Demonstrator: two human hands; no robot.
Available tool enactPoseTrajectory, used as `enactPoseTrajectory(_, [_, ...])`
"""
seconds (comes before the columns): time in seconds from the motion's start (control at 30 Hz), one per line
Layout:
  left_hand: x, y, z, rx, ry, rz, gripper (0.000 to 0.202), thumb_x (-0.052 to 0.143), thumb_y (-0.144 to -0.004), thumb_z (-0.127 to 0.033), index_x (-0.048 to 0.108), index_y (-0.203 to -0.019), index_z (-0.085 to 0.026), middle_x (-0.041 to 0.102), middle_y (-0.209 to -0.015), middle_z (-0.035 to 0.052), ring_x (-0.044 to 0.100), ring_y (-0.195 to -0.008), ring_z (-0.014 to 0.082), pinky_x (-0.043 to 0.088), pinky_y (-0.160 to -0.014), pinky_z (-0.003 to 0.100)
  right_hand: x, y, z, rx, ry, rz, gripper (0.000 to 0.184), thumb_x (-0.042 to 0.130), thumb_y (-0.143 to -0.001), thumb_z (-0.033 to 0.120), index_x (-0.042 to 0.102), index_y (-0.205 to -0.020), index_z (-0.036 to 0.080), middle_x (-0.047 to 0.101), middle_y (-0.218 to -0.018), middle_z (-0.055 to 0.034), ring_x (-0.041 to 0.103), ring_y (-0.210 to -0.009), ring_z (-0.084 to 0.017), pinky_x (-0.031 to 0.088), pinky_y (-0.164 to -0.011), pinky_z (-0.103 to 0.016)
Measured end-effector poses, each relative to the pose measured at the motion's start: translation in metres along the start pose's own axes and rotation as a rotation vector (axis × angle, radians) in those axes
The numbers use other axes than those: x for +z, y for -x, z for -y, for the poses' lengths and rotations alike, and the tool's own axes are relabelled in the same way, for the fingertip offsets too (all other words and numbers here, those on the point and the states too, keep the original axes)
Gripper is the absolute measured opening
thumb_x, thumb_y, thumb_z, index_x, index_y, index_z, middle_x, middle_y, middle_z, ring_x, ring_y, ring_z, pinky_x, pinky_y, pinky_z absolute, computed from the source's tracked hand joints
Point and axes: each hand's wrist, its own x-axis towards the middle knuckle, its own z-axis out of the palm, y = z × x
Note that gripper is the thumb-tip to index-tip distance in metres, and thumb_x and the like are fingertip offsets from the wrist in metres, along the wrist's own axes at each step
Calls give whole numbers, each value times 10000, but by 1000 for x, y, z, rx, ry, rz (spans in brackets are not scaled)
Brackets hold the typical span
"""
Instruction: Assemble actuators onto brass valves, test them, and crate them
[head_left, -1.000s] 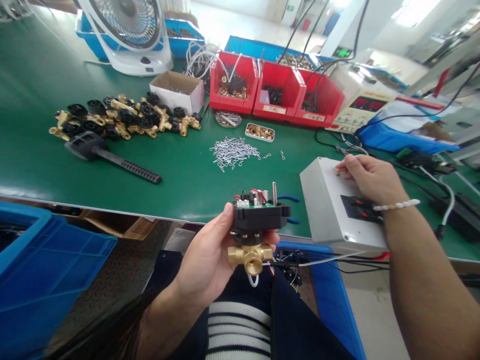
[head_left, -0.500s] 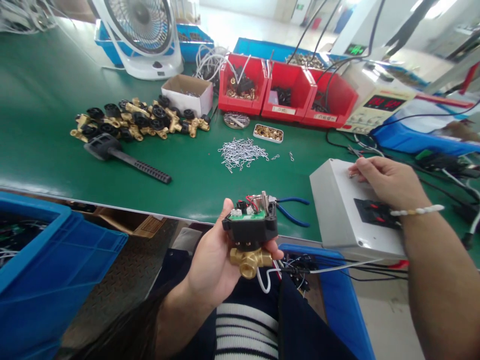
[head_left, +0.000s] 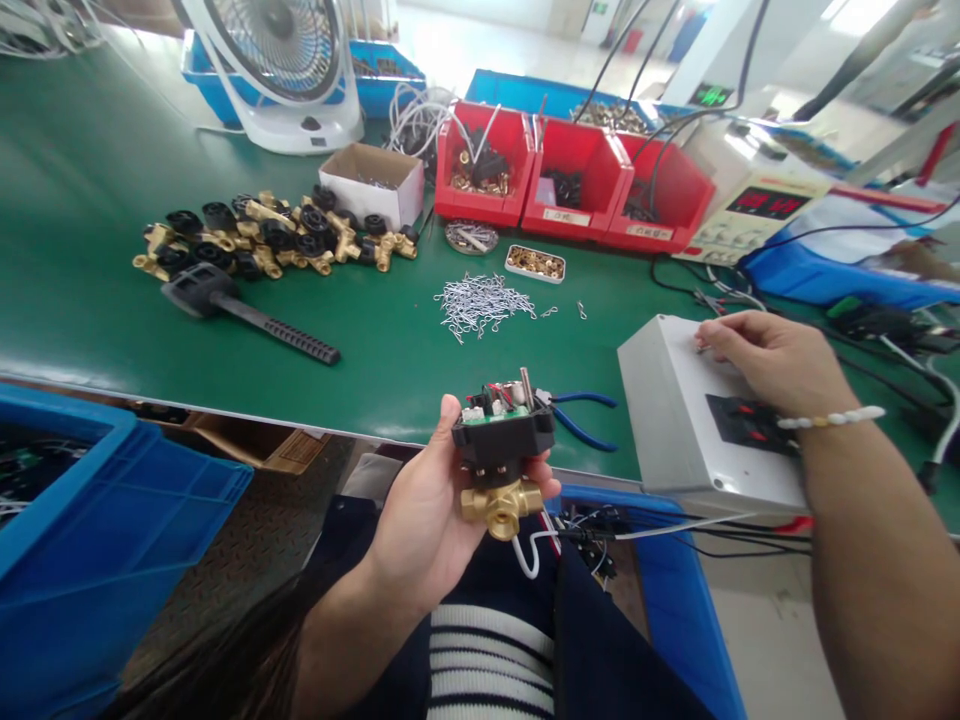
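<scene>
Only the head view is given. A valve [head_left: 504, 455], made up of a brass body under a black housing with an open circuit board on top, is held upright just left of the grey box [head_left: 667, 420], in front of the table [head_left: 375, 350] edge and above the lap. It is gripped by the left hand [head_left: 427, 520]: the thumb is laid against the housing's left side and the fingers are wrapped round the brass body from behind. A white wire [head_left: 525, 550] is looped below the valve and led under the box.

The right hand [head_left: 772, 360] is rested on the far part of the box top, its fingers curled and drawn together with the tips on the surface. Whether something small is pinched there cannot be told. A bead bracelet [head_left: 829, 417] is worn at the wrist, over the black panel [head_left: 739, 420] set in the box.

Blue-handled pliers [head_left: 581, 420] are laid just left of the box. A heap of wire clips [head_left: 484, 300] is seen further left and behind, with a tray [head_left: 535, 263] and three red bins [head_left: 574, 185] beyond it. Well left of the box a valve pile [head_left: 262, 235] and a black handle [head_left: 247, 315] are found. A meter [head_left: 757, 210] is placed behind the box.
</scene>
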Motion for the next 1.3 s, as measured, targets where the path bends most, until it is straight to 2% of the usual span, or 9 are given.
enactPoseTrajectory(0.2, [-2, 5, 3, 42, 0, -72, 482, 334, -1050, -368, 728, -995, -96, 765, -854, 136, 754, -763, 206, 648, -760, 358, -3, 4, 1, -90, -13, 31, 358, 619, -743, 544, 645, -725, 187, 670, -692, -56, 550, -622, -172, 430, -649, -310])
enactPoseTrajectory(0.3, [-6, 5, 3, 52, -3, -55, 369, 411, -1035, -307, 693, -1132, -90, 763, -896, 149, 756, -809, 213, 643, -809, 366, -2, 5, -1, -123, 6, 41, 379, 572, -769, 558, 642, -734, 187, 678, -701, -49, 561, -621, -165, 449, -651, -302])
enactPoseTrajectory(0.4, [-4, 6, 1, 58, -15, -54, 365, 432, -1029, -286, 638, -1253, -85, 758, -909, 149, 754, -824, 217, 642, -830, 376, -1, 4, -5, -125, 8, 40, 359, 562, -777, 539, 642, -752, 189, 680, -717, -45, 561, -622, -161, 449, -653, -299])
enactPoseTrajectory(0.47, [0, 8, 1, 63, -25, -83, 385, 395, -1040, -299, 648, -1229, -79, 757, -923, 149, 752, -835, 209, 639, -844, 371, -1, 5, -4, -119, -8, 40, 338, 577, -774, 525, 638, -750, 193, 677, -727, -42, 555, -629, -159, 441, -660, -298])
enactPoseTrajectory(0.57, [2, 8, 2, 72, -16, -104, 431, 359, -1047, -331, 702, -1082, -72, 759, -903, 155, 753, -808, 206, 646, -815, 368, -2, 5, -1, -103, -32, 47, 297, 613, -767, 487, 640, -741, 193, 672, -723, -38, 544, -633, -156, 429, -669, -295])
enactPoseTrajectory(0.77, [-2, 3, 3, 100, -2, -33, 467, 337, -1052, -355, 734, -997, -115, 770, -884, 134, 760, -804, 206, 649, -784, 380, -2, 6, 3, -50, -20, 28, 218, 634, -777, 388, 667, -779, 172, 684, -744, -49, 545, -652, -147, 407, -678, -286])
enactPoseTrajectory(1.13, [-2, 2, 0, 57, 31, 12, 601, 249, -1062, -391, 755, -892, -115, 761, -821, 116, 750, -752, 182, 648, -761, 354, 0, 4, 2, -22, 11, 7, 269, 632, -713, 440, 672, -763, 179, 658, -710, -42, 531, -640, -159, 386, -663, -302])
enactPoseTrajectory(1.23, [-5, 2, -2, -65, 110, 147, 697, 160, -1062, -411, 742, -898, -65, 704, -701, 108, 712, -623, 165, 640, -640, 311, 0, 3, 0, -12, 5, 4, 324, 636, -648, 496, 662, -749, 189, 637, -690, -39, 520, -635, -169, 376, -651, -313])
enactPoseTrajectory(1.3, [-8, 2, -2, -104, 179, 319, 550, 287, -1049, -334, 730, -927, -33, 674, -659, 85, 685, -574, 141, 627, -623, 282, 0, 2, 1, -4, -4, 6, 355, 641, -596, 520, 657, -739, 196, 621, -678, -36, 506, -624, -170, 369, -643, -321])
